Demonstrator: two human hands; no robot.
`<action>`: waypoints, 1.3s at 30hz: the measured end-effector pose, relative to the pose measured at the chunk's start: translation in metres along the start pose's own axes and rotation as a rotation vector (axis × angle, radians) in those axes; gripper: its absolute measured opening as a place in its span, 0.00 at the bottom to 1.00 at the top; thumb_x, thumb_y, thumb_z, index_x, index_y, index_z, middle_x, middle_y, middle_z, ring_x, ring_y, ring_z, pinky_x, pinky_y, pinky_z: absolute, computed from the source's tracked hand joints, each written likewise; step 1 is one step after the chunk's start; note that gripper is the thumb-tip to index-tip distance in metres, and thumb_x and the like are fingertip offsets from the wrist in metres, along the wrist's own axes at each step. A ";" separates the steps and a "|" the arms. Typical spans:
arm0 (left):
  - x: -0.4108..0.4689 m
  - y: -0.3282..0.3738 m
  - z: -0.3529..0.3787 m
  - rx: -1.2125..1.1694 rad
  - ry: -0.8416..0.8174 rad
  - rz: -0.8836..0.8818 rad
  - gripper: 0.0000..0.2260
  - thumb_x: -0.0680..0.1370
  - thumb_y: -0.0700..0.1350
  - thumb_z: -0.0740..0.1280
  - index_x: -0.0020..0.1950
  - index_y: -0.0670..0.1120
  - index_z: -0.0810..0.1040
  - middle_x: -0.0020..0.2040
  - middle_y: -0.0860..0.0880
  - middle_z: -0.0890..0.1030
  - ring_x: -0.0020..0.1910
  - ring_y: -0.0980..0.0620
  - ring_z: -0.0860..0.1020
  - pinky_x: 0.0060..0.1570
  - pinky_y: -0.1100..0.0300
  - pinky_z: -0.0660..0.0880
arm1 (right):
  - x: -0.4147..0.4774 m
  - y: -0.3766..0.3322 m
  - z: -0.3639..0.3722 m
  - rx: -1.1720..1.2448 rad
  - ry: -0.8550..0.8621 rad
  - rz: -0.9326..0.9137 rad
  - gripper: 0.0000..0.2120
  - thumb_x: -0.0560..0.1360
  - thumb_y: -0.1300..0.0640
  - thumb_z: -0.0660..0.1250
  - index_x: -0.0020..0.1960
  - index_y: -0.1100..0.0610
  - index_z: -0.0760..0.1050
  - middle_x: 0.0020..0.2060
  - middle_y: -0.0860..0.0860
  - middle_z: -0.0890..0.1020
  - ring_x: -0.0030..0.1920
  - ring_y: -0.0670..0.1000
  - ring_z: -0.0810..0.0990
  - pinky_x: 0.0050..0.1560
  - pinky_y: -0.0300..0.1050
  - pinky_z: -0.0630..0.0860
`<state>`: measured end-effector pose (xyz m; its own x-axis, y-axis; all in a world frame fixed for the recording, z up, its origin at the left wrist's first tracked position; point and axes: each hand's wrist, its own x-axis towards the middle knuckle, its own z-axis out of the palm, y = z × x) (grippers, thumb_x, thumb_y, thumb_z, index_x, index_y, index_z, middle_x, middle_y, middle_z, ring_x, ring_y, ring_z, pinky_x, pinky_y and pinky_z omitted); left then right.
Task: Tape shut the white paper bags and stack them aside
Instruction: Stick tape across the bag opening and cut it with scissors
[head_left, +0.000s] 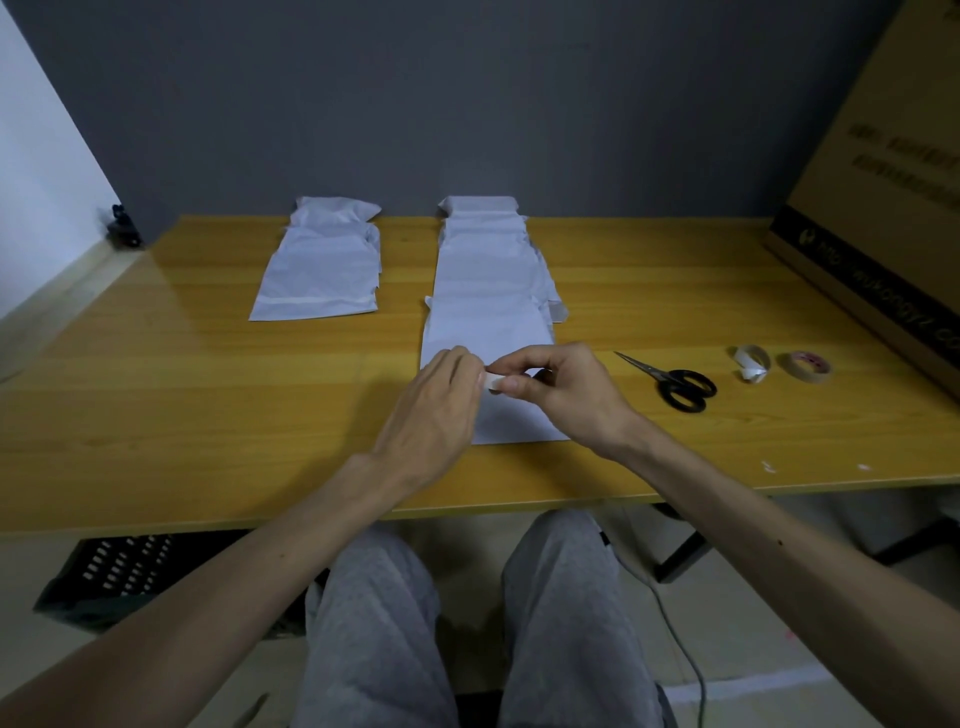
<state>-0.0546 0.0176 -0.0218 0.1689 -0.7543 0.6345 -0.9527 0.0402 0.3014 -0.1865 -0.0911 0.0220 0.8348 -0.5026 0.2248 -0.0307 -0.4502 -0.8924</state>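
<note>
Above the yellow wooden counter (208, 395), the left hand (441, 410) and right hand (566, 389) meet, their fingers (511, 383) pinching a small white strip of tape (492, 382) between them. It hangs just over the nearest bag in a row of overlapping white paper bags (488, 291). A second pile of white bags (322, 265) lies to the left. Black-handled scissors (670, 382) and two tape rolls (779, 365) lie to the right.

Nothing can be read with certainty: the cardboard box (883, 171), well to the right of both grips, bears dark printed lines and pale lettering on a black band, all too blurred to make out
</note>
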 end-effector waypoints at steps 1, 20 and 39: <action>-0.001 0.000 0.001 -0.040 -0.010 -0.004 0.11 0.82 0.42 0.48 0.44 0.46 0.66 0.41 0.52 0.64 0.37 0.54 0.62 0.37 0.61 0.62 | 0.000 0.001 0.000 -0.008 0.001 0.000 0.05 0.73 0.63 0.71 0.49 0.60 0.83 0.43 0.49 0.85 0.45 0.42 0.82 0.45 0.34 0.75; -0.006 -0.005 -0.008 -0.139 0.084 -0.144 0.08 0.82 0.38 0.52 0.44 0.45 0.64 0.36 0.54 0.62 0.34 0.60 0.64 0.35 0.69 0.61 | -0.002 0.005 -0.011 -0.048 -0.055 0.037 0.05 0.75 0.64 0.69 0.47 0.55 0.82 0.42 0.50 0.85 0.47 0.46 0.82 0.51 0.39 0.76; -0.001 0.004 -0.007 -0.139 -0.082 -0.104 0.08 0.83 0.44 0.52 0.44 0.49 0.64 0.39 0.53 0.66 0.36 0.54 0.66 0.35 0.59 0.65 | -0.003 0.007 -0.005 0.021 -0.021 0.034 0.04 0.74 0.63 0.71 0.48 0.59 0.82 0.43 0.50 0.85 0.46 0.44 0.83 0.49 0.36 0.76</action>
<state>-0.0568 0.0232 -0.0159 0.2377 -0.8098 0.5365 -0.8861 0.0454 0.4612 -0.1924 -0.0967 0.0172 0.8445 -0.5022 0.1859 -0.0484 -0.4173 -0.9075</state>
